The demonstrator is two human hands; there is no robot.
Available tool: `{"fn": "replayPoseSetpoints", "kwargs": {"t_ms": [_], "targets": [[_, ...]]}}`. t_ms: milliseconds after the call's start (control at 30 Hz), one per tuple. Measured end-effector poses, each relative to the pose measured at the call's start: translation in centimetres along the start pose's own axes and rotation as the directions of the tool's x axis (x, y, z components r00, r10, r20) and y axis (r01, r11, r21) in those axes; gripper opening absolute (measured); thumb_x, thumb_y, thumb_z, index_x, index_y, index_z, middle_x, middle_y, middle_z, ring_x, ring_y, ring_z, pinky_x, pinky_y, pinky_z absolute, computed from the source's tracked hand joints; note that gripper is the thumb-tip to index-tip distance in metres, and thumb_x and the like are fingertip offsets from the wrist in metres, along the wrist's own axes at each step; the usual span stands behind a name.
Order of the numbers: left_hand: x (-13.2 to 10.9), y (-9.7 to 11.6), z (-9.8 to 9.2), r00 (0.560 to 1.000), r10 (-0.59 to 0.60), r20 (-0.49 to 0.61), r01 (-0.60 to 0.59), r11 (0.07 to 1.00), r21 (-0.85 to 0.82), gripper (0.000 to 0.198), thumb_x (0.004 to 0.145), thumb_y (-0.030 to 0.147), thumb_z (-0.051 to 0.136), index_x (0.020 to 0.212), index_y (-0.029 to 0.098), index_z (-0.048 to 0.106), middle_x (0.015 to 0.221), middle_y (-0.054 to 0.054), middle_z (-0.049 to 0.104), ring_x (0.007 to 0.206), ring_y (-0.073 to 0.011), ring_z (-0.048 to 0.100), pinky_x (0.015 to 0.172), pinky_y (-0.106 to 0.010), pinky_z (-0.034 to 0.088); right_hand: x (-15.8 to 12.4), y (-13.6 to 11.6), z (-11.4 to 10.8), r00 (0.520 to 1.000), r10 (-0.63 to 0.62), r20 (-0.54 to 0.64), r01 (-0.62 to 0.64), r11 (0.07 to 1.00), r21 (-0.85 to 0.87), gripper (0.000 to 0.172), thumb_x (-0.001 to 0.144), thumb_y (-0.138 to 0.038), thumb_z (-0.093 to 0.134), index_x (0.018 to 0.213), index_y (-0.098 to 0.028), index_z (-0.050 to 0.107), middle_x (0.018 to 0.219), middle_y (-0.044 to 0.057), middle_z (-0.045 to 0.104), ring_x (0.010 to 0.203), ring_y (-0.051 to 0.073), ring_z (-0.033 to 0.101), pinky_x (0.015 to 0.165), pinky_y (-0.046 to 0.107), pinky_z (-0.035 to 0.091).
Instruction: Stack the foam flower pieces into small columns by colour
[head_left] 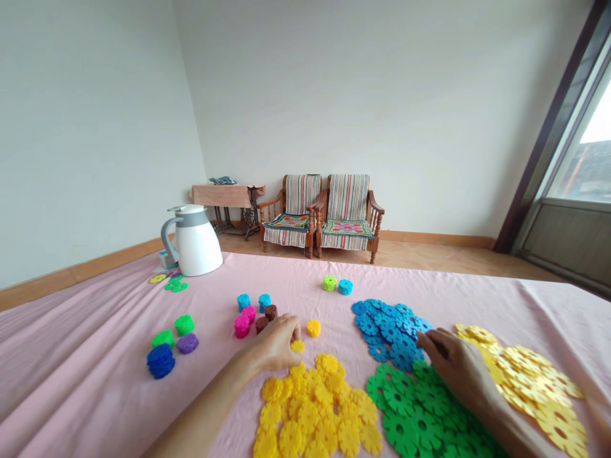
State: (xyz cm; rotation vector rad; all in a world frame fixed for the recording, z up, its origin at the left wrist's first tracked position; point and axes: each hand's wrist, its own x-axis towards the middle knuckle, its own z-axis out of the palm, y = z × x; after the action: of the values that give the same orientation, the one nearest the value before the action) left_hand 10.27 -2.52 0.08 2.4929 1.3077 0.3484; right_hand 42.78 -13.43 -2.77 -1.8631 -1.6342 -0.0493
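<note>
My left hand (279, 343) is closed around a yellow snowflake building disc (298, 345), just behind the heap of yellow discs (315, 407). A small stack of yellow discs (314, 328) stands right of its fingers. Brown disc stacks (262, 324) are close on its left, partly covered by the hand. My right hand (453, 362) has its fingers pinched at the right edge of the blue disc heap (386, 327); whether a disc is between them I cannot make out. Beneath its wrist lies the green disc heap (420, 407).
A white jug (196, 245) stands at the far left. Stacks in dark blue (161, 361), purple (188, 343), pink (242, 326) and lime (329, 284) dot the pink tablecloth (214, 375). Golden-yellow discs (529, 375) lie at the right. Two chairs (348, 219) stand beyond.
</note>
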Motion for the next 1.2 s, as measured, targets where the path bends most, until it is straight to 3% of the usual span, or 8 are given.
{"fn": "replayPoseSetpoints", "kwargs": {"t_ms": [167, 333, 467, 667, 967, 1100, 1200], "targets": [[0.3, 0.8, -0.5, 0.997, -0.052, -0.054, 0.045, 0.992, -0.116, 0.02, 0.055, 0.015, 0.055, 0.075, 0.018, 0.05, 0.065, 0.004, 0.054, 0.059, -0.0112, 0.051, 0.05, -0.019, 0.032, 0.0, 0.1, 0.0, 1.0, -0.012, -0.002, 0.012, 1.0, 0.002, 0.04, 0.085, -0.044, 0.037, 0.061, -0.021, 0.058, 0.057, 0.0, 0.058, 0.052, 0.013, 0.051, 0.052, 0.024, 0.036], [1.9, 0.9, -0.5, 0.981, -0.011, -0.192, -0.032, 0.975, -0.222, 0.021, 0.062, 0.012, 0.054, 0.083, 0.017, 0.055, 0.071, 0.002, 0.06, 0.062, -0.0108, 0.055, 0.054, -0.019, 0.037, 0.1, 0.0, 0.1, 1.0, -0.028, -0.005, 0.028, 1.0, 0.013, 0.043, 0.085, -0.047, 0.035, 0.063, -0.02, 0.061, 0.057, 0.001, 0.058, 0.052, 0.014, 0.052, 0.051, 0.024, 0.036], [2.9, 1.2, -0.3, 0.982, 0.02, -0.188, -0.066, 0.968, -0.241, 0.021, 0.065, 0.014, 0.055, 0.086, 0.016, 0.059, 0.073, 0.001, 0.061, 0.064, -0.0119, 0.057, 0.057, -0.02, 0.04, 0.1, 0.0, 0.2, 1.0, -0.027, -0.008, 0.027, 1.0, 0.008, 0.044, 0.085, -0.047, 0.034, 0.064, -0.02, 0.061, 0.057, 0.0, 0.057, 0.05, 0.013, 0.05, 0.051, 0.024, 0.035], [3.1, 0.9, 0.9, 0.967, 0.048, -0.251, -0.122, 0.949, -0.29, 0.021, 0.066, 0.014, 0.057, 0.086, 0.017, 0.06, 0.094, -0.003, 0.058, 0.076, -0.0127, 0.057, 0.061, -0.021, 0.044, 0.0, 0.0, 0.2, 1.0, 0.0, 0.001, 0.0, 1.0, -0.002, 0.044, 0.086, -0.048, 0.034, 0.064, -0.02, 0.06, 0.056, -0.001, 0.055, 0.05, 0.012, 0.05, 0.052, 0.025, 0.034], [3.2, -0.3, 2.5, 0.978, 0.021, -0.209, -0.101, 0.92, -0.379, 0.018, 0.065, 0.02, 0.062, 0.082, 0.016, 0.062, 0.088, -0.003, 0.06, 0.075, -0.0143, 0.056, 0.067, -0.024, 0.045, 0.1, 0.3, 0.4, 1.0, 0.001, 0.024, -0.001, 1.0, 0.0, 0.044, 0.086, -0.048, 0.034, 0.066, -0.02, 0.061, 0.058, 0.0, 0.057, 0.051, 0.013, 0.051, 0.052, 0.025, 0.034], [2.8, -0.1, 1.5, 0.971, 0.005, -0.24, -0.089, 0.936, -0.342, 0.024, 0.065, 0.024, 0.065, 0.087, 0.016, 0.061, 0.088, -0.003, 0.061, 0.075, -0.0141, 0.055, 0.067, -0.024, 0.044, 0.1, 0.2, 0.3, 1.0, 0.002, 0.022, -0.002, 1.0, -0.003, 0.046, 0.086, -0.05, 0.033, 0.067, -0.02, 0.062, 0.058, 0.0, 0.057, 0.051, 0.013, 0.05, 0.053, 0.025, 0.034], [1.8, 0.0, -0.6, 0.981, 0.025, -0.194, -0.082, 0.954, -0.29, 0.015, 0.069, 0.028, 0.061, 0.075, 0.015, 0.059, 0.077, -0.001, 0.06, 0.068, -0.0127, 0.053, 0.061, -0.022, 0.041, 0.1, 0.3, 0.3, 0.999, -0.004, 0.039, 0.004, 1.0, -0.005, 0.046, 0.086, -0.05, 0.033, 0.068, -0.02, 0.062, 0.06, 0.001, 0.058, 0.053, 0.014, 0.052, 0.053, 0.026, 0.035]]}}
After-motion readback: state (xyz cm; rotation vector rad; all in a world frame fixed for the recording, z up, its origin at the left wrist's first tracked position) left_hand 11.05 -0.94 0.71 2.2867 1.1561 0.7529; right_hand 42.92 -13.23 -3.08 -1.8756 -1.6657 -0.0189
